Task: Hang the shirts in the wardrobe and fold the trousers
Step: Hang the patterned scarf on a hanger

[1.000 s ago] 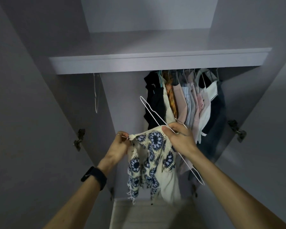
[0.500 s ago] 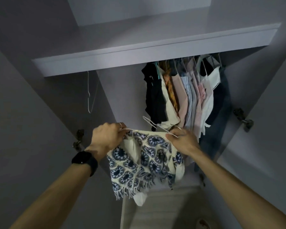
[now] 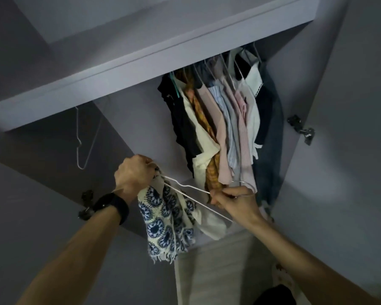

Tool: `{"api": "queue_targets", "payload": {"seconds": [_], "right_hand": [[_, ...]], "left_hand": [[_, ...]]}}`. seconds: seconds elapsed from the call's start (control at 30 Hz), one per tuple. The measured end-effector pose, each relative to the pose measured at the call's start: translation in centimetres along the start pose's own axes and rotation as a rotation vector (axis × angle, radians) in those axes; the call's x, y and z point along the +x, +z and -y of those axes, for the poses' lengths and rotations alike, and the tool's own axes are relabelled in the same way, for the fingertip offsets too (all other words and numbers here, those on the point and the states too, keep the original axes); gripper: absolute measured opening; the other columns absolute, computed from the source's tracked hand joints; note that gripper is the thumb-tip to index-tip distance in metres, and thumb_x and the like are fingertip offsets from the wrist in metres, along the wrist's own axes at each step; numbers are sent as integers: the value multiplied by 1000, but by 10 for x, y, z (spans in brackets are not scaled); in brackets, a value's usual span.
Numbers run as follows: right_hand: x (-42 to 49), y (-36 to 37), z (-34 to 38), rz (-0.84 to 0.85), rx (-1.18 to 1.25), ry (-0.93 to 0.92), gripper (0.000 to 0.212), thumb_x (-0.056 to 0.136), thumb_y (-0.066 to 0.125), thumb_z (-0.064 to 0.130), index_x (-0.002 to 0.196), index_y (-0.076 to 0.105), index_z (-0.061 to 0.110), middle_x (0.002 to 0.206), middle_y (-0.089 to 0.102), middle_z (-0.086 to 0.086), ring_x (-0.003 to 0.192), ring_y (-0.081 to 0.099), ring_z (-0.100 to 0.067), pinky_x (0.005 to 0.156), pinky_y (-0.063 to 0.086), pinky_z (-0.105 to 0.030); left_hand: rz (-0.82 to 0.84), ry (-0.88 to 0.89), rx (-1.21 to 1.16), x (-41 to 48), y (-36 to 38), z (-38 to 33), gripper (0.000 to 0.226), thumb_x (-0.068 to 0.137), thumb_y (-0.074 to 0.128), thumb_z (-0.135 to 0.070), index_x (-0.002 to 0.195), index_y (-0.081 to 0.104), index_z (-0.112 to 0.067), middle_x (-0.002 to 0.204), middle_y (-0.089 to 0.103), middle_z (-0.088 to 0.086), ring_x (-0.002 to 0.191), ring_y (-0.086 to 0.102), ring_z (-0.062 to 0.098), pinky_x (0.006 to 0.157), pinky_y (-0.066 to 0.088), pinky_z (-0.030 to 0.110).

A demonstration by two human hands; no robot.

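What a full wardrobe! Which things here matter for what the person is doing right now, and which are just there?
In use:
- patterned shirt, gripped by the left hand
- wire hanger, held near its hook by the right hand

Just there:
- row of hung clothes
- spare hanger, hanging empty at the left
- shelf above
- door hinge

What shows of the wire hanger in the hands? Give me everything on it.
The wire hanger is thin, pale metal wire with a notch in its shoulder and a curved hook. It is off the rail and tipped nearly flat in front of the hanging clothes. The right hand pinches it at the neck, beside the hook. Its other end runs into the left hand, which grips the bunched blue-and-cream patterned top there. The top droops below the wire and is not yet spread over both shoulders.
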State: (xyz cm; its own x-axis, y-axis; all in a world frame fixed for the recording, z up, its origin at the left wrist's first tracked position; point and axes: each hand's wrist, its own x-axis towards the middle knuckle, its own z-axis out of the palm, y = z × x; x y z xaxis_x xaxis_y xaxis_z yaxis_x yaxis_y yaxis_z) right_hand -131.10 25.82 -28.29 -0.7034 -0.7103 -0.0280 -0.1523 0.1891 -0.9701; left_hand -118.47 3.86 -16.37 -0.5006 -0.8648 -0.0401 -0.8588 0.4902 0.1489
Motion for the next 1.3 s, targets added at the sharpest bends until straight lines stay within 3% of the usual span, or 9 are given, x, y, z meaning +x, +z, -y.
{"api": "queue_targets", "payload": {"seconds": [0.23,0.37,0.43,0.6,0.73,0.83,0.93,1.13,1.3], "right_hand": [[24,21,25,172,-157,97,24,85,66,51,73,80,35,75,75,9,78,69,-7,79,56,-30],[41,46,58,70,20,104,32,87,67,38,71,71,10,61,66,-5,61,61,-20,61,44,-29],[43,54,69,99,48,79,33,87,67,29,63,63,5,51,53,2,52,49,-11,55,38,-25],[47,56,88,146,-65,-57,23,82,66,28,64,77,20,63,71,9,66,63,-6,60,44,-20],[60,46,108,103,-124,-199,17,84,66,27,74,79,25,77,74,15,76,65,-4,72,49,-28],[62,34,111,-221,-207,-501,16,86,69,23,101,72,18,101,67,6,94,63,-14,86,50,-29],[52,19,97,-438,-197,-740,11,86,70,12,96,64,10,91,59,1,85,58,-18,78,49,-30],[49,24,69,-70,-197,-408,13,93,68,23,106,70,20,99,69,11,88,64,-4,82,55,-31],[60,50,91,165,-151,-231,28,92,70,40,117,69,26,118,69,12,72,68,-10,74,57,-32]], "left_hand": [[48,212,-171,-26,0,-21,29,96,53,-34,117,73,-36,102,73,6,99,65,34,84,54,38],[98,405,97,-55,2,-24,37,103,44,-45,136,55,-35,115,69,7,108,62,36,81,49,39],[77,447,190,-58,-3,-15,43,103,41,-51,141,48,-33,119,69,3,108,64,32,79,49,39],[-174,622,317,-43,-22,6,27,99,54,-50,106,74,-32,96,60,-2,93,59,25,75,47,37],[-153,622,189,-30,-26,0,25,106,45,-40,114,63,-25,105,64,-1,101,62,26,87,41,39],[-192,587,36,-22,-24,0,17,106,43,-28,115,55,-19,101,59,4,95,60,31,81,48,41],[-277,493,-213,-19,-20,1,17,107,43,-20,113,57,-11,102,59,8,92,57,29,79,48,41],[-359,272,-711,-32,-16,-8,20,107,44,-15,114,63,-13,98,66,0,83,58,4,71,39,9],[-318,123,-1062,-42,-19,-3,19,105,48,-13,104,66,-19,100,69,-2,86,60,0,79,46,20]]}}
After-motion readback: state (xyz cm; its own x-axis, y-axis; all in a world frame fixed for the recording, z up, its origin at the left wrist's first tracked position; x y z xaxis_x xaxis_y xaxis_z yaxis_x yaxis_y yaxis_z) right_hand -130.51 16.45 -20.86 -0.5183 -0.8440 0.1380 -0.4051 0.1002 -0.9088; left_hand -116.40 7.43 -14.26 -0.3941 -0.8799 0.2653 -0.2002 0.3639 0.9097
